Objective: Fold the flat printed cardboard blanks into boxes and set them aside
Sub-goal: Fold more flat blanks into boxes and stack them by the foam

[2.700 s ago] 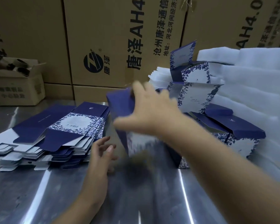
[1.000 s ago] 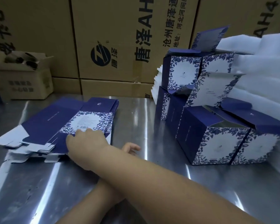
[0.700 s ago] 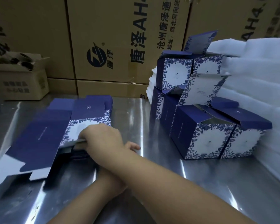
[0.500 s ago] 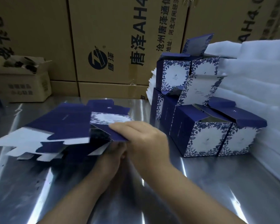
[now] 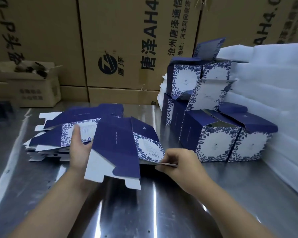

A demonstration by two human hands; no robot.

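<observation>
Right hand (image 5: 177,166) — fingers curled, thumb and fingertips pinching the lower right edge of one blank (image 5: 117,148), navy with a blue floral panel, held tilted above the middle of the tabletop (image 5: 162,212). Left hand (image 5: 79,152) — fingers straight and pointing up, laid against the blank's left edge, thumb hidden behind the card. Toward the left edge of the tabletop: stack of flat blanks (image 5: 58,136), loosely fanned, just behind the left hand. Toward the right edge: folded boxes (image 5: 215,143), several in the same print, two in front side by side with lid flaps raised, others piled behind them. Along the right edge: foam sheets (image 5: 273,100), white, heaped, touching the boxes. Along the far edge: cartons (image 5: 127,40), brown, printed, stacked as a wall. At the far left corner: small open carton (image 5: 34,90), contents dark and unclear.
</observation>
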